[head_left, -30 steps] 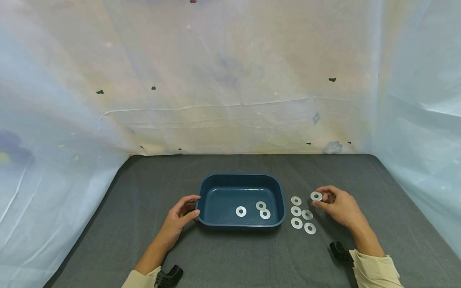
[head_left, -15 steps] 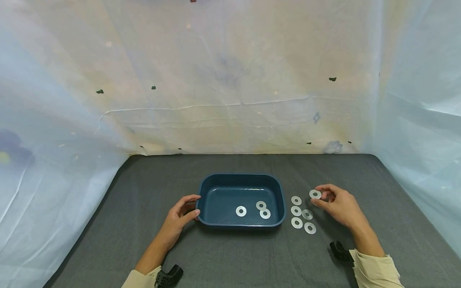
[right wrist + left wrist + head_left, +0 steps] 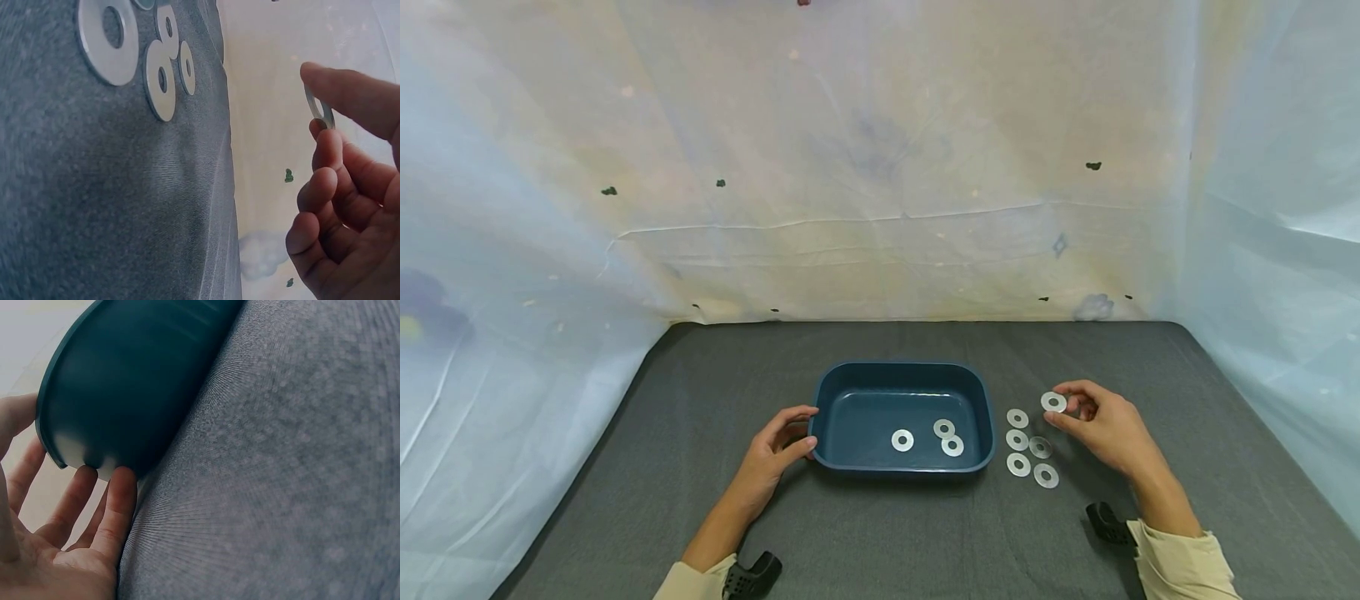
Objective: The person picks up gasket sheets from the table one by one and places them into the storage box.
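Steel washer (image 3: 1053, 402): pinched in right hand (image 3: 1101, 429), lifted off the table (image 3: 700, 500).
Left hand (image 3: 771, 458): relaxed, fingertips on tub (image 3: 820, 417) left wall.
Loose washers (image 3: 1018, 440): right of tub.

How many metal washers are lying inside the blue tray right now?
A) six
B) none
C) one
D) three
D: the head view shows three washers on the floor of the blue tray; the others lie on the table to its right, and one is in the right hand.

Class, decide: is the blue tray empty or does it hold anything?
Not empty: three washers lie on the floor of the blue tray.
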Demonstrator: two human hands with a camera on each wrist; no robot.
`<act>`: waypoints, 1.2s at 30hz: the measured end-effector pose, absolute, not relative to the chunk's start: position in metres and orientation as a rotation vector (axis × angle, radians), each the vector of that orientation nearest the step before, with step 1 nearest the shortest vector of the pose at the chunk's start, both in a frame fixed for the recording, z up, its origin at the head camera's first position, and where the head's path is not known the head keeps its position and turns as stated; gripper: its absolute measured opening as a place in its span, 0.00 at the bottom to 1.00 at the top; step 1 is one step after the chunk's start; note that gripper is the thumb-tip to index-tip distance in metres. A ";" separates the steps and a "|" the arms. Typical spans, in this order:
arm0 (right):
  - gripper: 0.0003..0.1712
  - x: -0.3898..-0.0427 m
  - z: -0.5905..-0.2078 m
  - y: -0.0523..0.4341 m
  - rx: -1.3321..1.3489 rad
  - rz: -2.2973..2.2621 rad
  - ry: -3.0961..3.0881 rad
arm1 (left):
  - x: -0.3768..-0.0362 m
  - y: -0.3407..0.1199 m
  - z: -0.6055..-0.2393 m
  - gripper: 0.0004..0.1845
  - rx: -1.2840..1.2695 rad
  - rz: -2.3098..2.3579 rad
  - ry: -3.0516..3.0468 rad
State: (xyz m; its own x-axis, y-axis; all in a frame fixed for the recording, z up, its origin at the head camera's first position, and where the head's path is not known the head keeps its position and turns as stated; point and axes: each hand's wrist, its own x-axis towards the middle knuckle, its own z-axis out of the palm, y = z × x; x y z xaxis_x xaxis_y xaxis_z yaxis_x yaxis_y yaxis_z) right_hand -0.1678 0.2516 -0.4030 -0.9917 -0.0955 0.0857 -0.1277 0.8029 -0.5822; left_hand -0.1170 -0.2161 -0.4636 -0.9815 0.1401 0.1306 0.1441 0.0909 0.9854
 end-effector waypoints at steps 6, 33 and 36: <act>0.27 -0.167 -0.401 0.251 0.185 0.957 -2.921 | -0.117 -0.216 -0.463 0.23 -0.313 -2.095 -2.316; 0.26 -0.164 -0.397 0.247 0.166 0.950 -2.892 | -0.117 -0.217 -0.463 0.23 -0.299 -2.114 -2.315; 0.26 -0.164 -0.396 0.247 0.162 0.952 -2.889 | -0.117 -0.217 -0.463 0.23 -0.300 -2.115 -2.317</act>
State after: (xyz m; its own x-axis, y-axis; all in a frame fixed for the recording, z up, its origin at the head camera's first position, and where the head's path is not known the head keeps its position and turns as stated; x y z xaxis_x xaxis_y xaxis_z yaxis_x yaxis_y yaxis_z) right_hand -0.1638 0.2469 -0.3960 -0.9898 -0.0709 0.1233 -0.1304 0.7994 -0.5865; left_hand -0.1171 -0.2170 -0.4626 -0.9818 0.1463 0.1211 0.1339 0.0811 0.9877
